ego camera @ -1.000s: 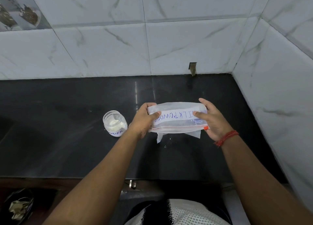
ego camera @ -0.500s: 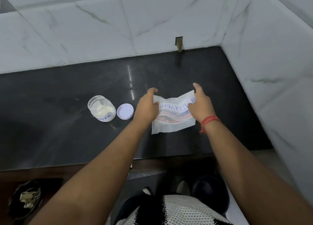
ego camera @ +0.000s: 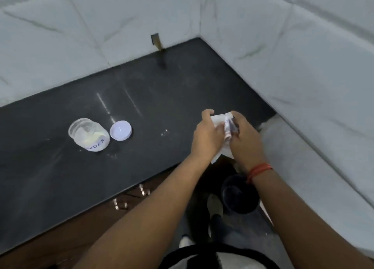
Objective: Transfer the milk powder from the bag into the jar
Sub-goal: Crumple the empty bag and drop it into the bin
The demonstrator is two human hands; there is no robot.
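Jar mid-left holds powder, lid off beside it; left hand and right hand clutch crumpled bag, centre-right; transfer looks done, capping left.

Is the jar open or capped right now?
Open. The jar stands upright with its mouth uncovered, and its white lid lies on the counter beside it.

Both my left hand and right hand clutch the crumpled bag over the dark surface; the open jar stands beside its lid, well apart.
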